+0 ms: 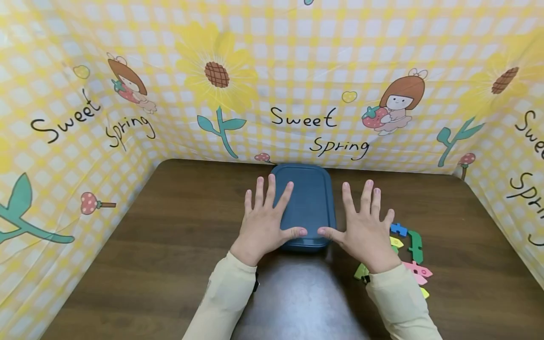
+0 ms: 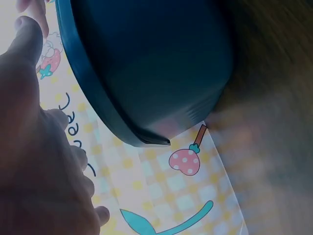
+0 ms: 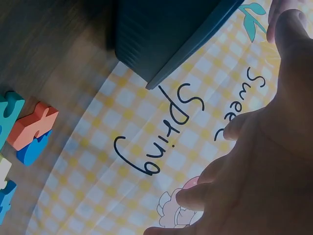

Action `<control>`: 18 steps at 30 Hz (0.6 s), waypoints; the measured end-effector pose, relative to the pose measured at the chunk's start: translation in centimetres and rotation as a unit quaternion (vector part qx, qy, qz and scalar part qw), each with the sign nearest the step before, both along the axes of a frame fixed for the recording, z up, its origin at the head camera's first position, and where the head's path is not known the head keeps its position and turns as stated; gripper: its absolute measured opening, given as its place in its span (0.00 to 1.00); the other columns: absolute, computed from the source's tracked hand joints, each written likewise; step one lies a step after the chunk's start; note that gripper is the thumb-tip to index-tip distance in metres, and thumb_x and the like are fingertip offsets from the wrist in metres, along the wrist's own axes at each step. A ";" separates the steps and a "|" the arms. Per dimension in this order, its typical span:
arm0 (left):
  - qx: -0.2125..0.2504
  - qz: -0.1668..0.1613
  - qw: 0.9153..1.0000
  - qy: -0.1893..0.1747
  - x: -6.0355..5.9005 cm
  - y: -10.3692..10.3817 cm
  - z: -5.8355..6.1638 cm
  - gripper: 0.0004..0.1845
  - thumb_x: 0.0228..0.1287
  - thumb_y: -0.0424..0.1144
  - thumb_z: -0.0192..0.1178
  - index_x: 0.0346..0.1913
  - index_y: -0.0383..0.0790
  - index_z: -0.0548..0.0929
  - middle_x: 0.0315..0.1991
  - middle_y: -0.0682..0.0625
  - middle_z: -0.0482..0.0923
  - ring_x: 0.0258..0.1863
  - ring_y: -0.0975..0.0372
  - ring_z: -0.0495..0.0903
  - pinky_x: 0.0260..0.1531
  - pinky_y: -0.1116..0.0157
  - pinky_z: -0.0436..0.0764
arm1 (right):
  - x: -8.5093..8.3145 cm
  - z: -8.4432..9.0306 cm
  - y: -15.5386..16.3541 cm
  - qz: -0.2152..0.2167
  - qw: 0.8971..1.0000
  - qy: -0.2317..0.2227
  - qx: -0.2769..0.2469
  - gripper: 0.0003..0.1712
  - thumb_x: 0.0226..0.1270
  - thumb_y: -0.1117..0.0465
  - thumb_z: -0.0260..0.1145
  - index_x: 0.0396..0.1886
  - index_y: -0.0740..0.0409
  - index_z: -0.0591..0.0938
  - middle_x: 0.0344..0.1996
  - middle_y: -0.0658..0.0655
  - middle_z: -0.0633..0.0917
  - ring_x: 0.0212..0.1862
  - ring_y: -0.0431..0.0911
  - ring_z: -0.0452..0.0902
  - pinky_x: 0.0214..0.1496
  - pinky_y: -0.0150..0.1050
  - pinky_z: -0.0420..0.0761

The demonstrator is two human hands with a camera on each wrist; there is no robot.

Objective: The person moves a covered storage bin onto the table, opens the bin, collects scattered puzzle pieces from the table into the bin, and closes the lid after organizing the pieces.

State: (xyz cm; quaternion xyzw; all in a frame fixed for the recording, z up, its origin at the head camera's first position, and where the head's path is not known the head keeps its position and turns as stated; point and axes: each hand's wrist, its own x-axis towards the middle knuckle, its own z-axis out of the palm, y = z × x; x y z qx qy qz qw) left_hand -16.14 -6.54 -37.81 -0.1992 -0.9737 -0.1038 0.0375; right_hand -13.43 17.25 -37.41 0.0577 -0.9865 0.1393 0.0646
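Brown wood-grain worktop carries our blue lidded box, walled by yellow checked cloth. Our left hand and right hand lie flat, fingers spread, beside foam pieces.

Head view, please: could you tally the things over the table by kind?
Blue box: 1
Hands: 2, left hand and right hand
Foam puzzle pieces: at least 6 showing; the right hand may hide more
Total: at least 9
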 end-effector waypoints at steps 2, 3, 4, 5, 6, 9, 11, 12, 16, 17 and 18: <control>0.009 -0.002 1.000 -0.002 -0.1 0.0 -0.1 0.59 0.58 0.77 0.54 0.82 0.57 0.37 0.80 0.43 0.19 0.75 0.50 0.15 0.71 0.42 0.31 | 0.0 0.1 0.0 0.000 1.000 0.001 0.001 0.70 0.58 0.26 0.67 0.83 0.50 0.38 0.77 0.70 0.27 0.77 0.69 0.24 0.61 0.82 0.41; 0.013 -0.005 1.000 -0.004 -0.1 0.0 -0.1 0.59 0.58 0.77 0.54 0.82 0.56 0.37 0.80 0.43 0.20 0.75 0.49 0.16 0.71 0.41 0.31 | 0.0 0.2 0.1 -0.001 1.000 0.000 0.001 0.70 0.58 0.26 0.67 0.83 0.50 0.38 0.77 0.70 0.27 0.77 0.69 0.24 0.61 0.82 0.41; 0.015 -0.007 1.000 -0.006 -0.1 0.0 -0.1 0.59 0.58 0.77 0.53 0.82 0.56 0.37 0.80 0.43 0.21 0.76 0.49 0.16 0.72 0.41 0.32 | 0.0 0.3 0.1 -0.002 1.000 -0.001 0.001 0.70 0.58 0.26 0.67 0.83 0.50 0.38 0.77 0.71 0.27 0.77 0.69 0.24 0.61 0.82 0.41; 0.018 -0.009 1.000 -0.010 -0.1 0.0 -0.1 0.59 0.58 0.77 0.53 0.82 0.56 0.37 0.80 0.42 0.22 0.76 0.49 0.17 0.72 0.41 0.33 | 0.0 0.3 0.1 -0.003 1.000 -0.004 0.000 0.70 0.58 0.26 0.67 0.83 0.50 0.38 0.77 0.71 0.27 0.77 0.69 0.24 0.61 0.82 0.41; 0.023 -0.011 1.000 -0.016 -0.1 0.0 -0.2 0.59 0.58 0.78 0.53 0.82 0.56 0.36 0.80 0.42 0.23 0.76 0.49 0.17 0.72 0.41 0.33 | 0.0 0.4 0.2 -0.004 1.000 -0.008 -0.001 0.70 0.58 0.26 0.67 0.83 0.51 0.38 0.77 0.71 0.27 0.77 0.69 0.24 0.61 0.82 0.41; 0.043 -0.017 0.998 -0.044 -0.1 -0.2 -0.3 0.60 0.59 0.77 0.53 0.82 0.55 0.34 0.80 0.40 0.23 0.76 0.49 0.18 0.72 0.40 0.34 | 0.1 0.6 0.3 0.000 1.000 -0.028 -0.008 0.69 0.59 0.27 0.66 0.83 0.51 0.38 0.77 0.72 0.29 0.77 0.71 0.26 0.62 0.82 0.42; 0.064 -0.017 0.995 -0.071 0.0 -0.4 -0.4 0.61 0.59 0.76 0.55 0.82 0.55 0.33 0.80 0.40 0.23 0.77 0.49 0.19 0.71 0.40 0.34 | 0.1 0.7 0.4 0.012 0.999 -0.046 -0.015 0.68 0.61 0.27 0.66 0.83 0.53 0.38 0.77 0.74 0.32 0.76 0.72 0.30 0.62 0.81 0.43; 0.072 -0.016 0.994 -0.085 0.0 -0.6 -0.4 0.61 0.59 0.76 0.55 0.82 0.55 0.32 0.80 0.41 0.22 0.77 0.50 0.20 0.71 0.40 0.34 | 0.1 0.7 0.4 0.020 0.998 -0.057 -0.020 0.67 0.62 0.28 0.65 0.83 0.54 0.38 0.77 0.75 0.34 0.76 0.73 0.32 0.62 0.81 0.43; 0.101 -0.011 0.986 -0.135 0.2 -1.5 -0.9 0.62 0.59 0.73 0.59 0.81 0.56 0.30 0.80 0.42 0.21 0.78 0.51 0.21 0.71 0.39 0.35 | 0.0 0.1 0.5 0.063 0.992 -0.100 -0.050 0.64 0.65 0.28 0.62 0.83 0.58 0.41 0.77 0.76 0.42 0.76 0.73 0.40 0.63 0.80 0.47; 0.110 -0.012 0.984 -0.141 0.3 -1.8 -1.0 0.63 0.58 0.72 0.61 0.81 0.56 0.30 0.80 0.41 0.22 0.78 0.50 0.23 0.71 0.38 0.36 | -0.1 -0.2 0.5 0.073 0.989 -0.111 -0.060 0.64 0.66 0.28 0.61 0.83 0.59 0.41 0.77 0.76 0.42 0.76 0.73 0.41 0.63 0.79 0.48; 0.115 -0.011 0.982 -0.150 0.3 -2.0 -1.3 0.63 0.58 0.72 0.61 0.81 0.56 0.30 0.80 0.42 0.22 0.78 0.51 0.24 0.71 0.38 0.37 | -0.2 -0.5 0.6 0.083 0.986 -0.123 -0.073 0.64 0.65 0.29 0.62 0.83 0.60 0.41 0.77 0.76 0.42 0.76 0.72 0.43 0.64 0.78 0.51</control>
